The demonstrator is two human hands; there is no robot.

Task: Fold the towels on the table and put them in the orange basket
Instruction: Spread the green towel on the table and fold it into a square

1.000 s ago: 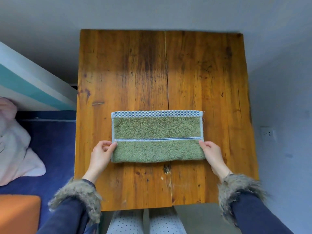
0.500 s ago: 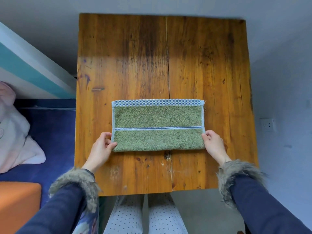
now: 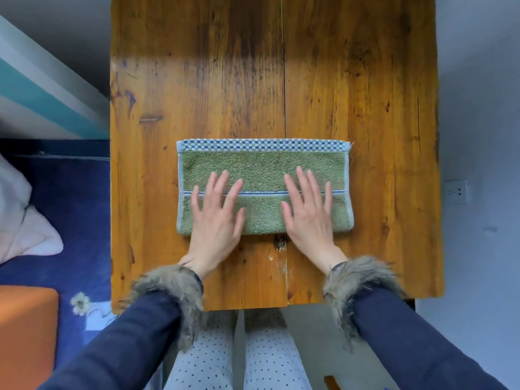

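Two flat hands (image 3: 216, 220) on folded green towel (image 3: 264, 167), checkered border

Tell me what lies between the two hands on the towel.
Only the green towel itself: a bare strip of terry crossed by its blue stripe separates the left hand from the right hand, both pressed flat, in the head view.

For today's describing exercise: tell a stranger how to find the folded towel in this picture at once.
Start at the wooden table that fills the middle of the view. On its near half lies the green towel, folded into a long rectangle, with the left hand and right hand flat on it. Its blue-and-white checked far edge marks it out.
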